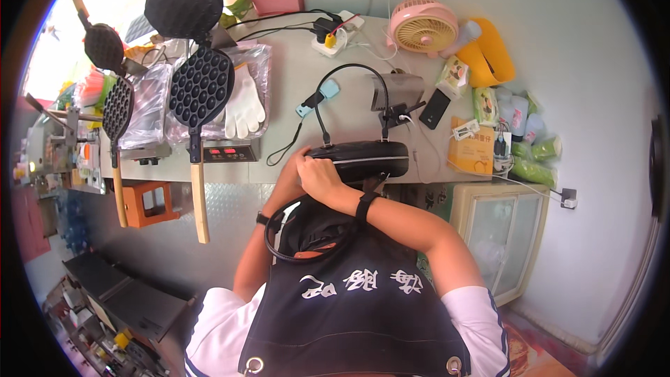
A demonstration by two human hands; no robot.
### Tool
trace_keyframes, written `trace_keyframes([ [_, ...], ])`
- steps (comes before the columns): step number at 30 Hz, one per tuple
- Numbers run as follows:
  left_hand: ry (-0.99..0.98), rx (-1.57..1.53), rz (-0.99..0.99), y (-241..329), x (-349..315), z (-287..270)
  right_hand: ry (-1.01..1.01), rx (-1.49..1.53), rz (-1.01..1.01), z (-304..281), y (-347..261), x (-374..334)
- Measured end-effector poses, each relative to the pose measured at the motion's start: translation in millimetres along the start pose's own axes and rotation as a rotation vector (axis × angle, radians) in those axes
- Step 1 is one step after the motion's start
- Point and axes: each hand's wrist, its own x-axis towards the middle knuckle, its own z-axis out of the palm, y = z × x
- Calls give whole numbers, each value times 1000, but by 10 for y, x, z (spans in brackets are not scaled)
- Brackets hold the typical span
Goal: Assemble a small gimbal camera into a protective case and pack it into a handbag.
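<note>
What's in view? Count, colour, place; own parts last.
bench: one, pale grey, centre
handbag: one, black, bench's front edge
waffle irons: two, black, bench's left
glove: at least one, white, bench's left
fan: one, pink, bench's back
phone: one, black, right of handbag
container: one, yellow, beside fan
carton: one, orange-brown, bench's right
stool: one, orange, below left
cabinet: one, cream, below right
clutter: uncountable, mixed, lower left
apron: one, black, worn
left hand: one, bare, handbag's left end
right hand: one, bare, overlapping left

This looks like a little snack shop. Bumpy waffle pans (202, 89) stand on the left of the tabletop (289, 63), a glass-door cabinet (497, 237) sits under its right end, and the person (412, 227) wears a black apron (349, 328).
</note>
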Motion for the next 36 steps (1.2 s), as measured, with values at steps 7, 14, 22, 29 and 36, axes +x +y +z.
trace_keyframes([
  [7,72,-112,-68,-166,104,244,12,105,219,-226,42,-55],
  [14,123,7,-97,137,83,118,145,120,718,-872,1071,-880],
  [22,3,277,166,679,64,-65,270,554,1277,-370,1787,-1429],
  [29,-196,347,86,991,49,-161,569,355,686,-782,1258,-1307],
  [36,-224,18,34,947,174,-192,79,321,313,-656,1165,-1282],
])
